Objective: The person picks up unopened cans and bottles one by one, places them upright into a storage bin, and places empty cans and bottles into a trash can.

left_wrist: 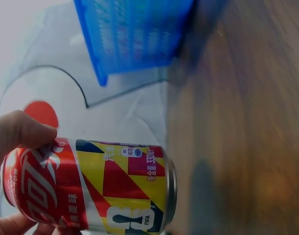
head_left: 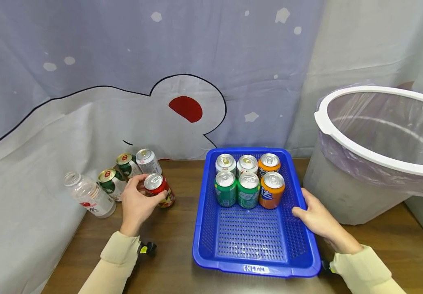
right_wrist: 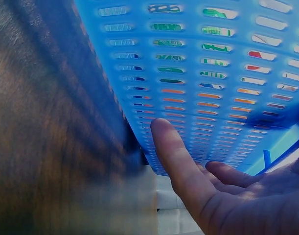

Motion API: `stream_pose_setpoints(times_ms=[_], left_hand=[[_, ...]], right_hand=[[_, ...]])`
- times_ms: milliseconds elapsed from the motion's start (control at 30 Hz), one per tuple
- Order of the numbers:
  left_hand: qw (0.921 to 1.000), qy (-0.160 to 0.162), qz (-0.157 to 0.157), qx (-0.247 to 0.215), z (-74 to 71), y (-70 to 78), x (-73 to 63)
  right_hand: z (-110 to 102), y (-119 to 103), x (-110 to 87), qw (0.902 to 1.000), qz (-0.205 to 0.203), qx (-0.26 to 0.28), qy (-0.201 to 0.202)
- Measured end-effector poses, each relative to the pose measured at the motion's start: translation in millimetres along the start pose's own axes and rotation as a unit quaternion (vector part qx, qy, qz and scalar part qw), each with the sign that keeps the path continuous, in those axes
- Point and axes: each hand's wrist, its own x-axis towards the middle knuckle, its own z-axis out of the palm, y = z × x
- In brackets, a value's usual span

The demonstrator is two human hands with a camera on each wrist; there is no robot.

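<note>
My left hand (head_left: pixel 136 203) grips a red soda can (head_left: pixel 155 183) with thumb and fingers on either side of it. In the left wrist view that upright can (left_wrist: pixel 90 186) shows a red, yellow and white print, its base close to the wooden tabletop. With thumb inside and fingers outside, my right hand (head_left: pixel 316 214) holds the right rim of a blue plastic basket (head_left: pixel 248 264). Two green cans (head_left: pixel 248 192), two orange cans (head_left: pixel 271 192) and two whitish cans (head_left: pixel 225 163) stand grouped at the basket's far end. The right wrist view shows fingers (right_wrist: pixel 171 152) along the basket's slotted outer wall.
Left of my left hand stand a clear plastic bottle (head_left: pixel 92 198), two green-and-silver cans (head_left: pixel 111 183) and a silver can (head_left: pixel 148 162). A large white bin (head_left: pixel 343 192) with a plastic liner is at the right. A patterned curtain (head_left: pixel 255 81) hangs behind the wooden table (head_left: pixel 174 261).
</note>
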Motion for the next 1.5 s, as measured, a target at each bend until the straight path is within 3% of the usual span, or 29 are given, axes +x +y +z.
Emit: stream_pose_setpoints(times_ms=[267,433,733,1067,1333,1500], left_hand=[[0.9969,-0.027,0.061,-0.041,-9.0,37.9,-6.7],[0.9921,-0.046,0.106,-0.049,-16.3,70.0,-14.9],[0.9727,-0.121,0.171,-0.100,-15.4,121.2,-28.1],[0.9406,-0.220,0.225,-0.128,18.7,165.2,-41.0],[0.9164,-0.293,0.267,-0.053,54.3,189.9,-48.8],[0.8919,-0.326,0.313,0.018,72.5,201.2,-49.6]], right_hand=[[1,-2,-0.8,1.0000,0.000,0.001,0.000],[1,-2,-0.6,1.0000,-0.002,-0.001,0.002],[-1,-1,-1.3,1.0000,-0.008,0.000,0.003],[0,2,-0.3,1.0000,-0.003,0.006,0.000],[0,1,-0.7,1.0000,0.001,0.007,0.001],[0,1,0.2,0.9999,-0.003,0.011,0.001]])
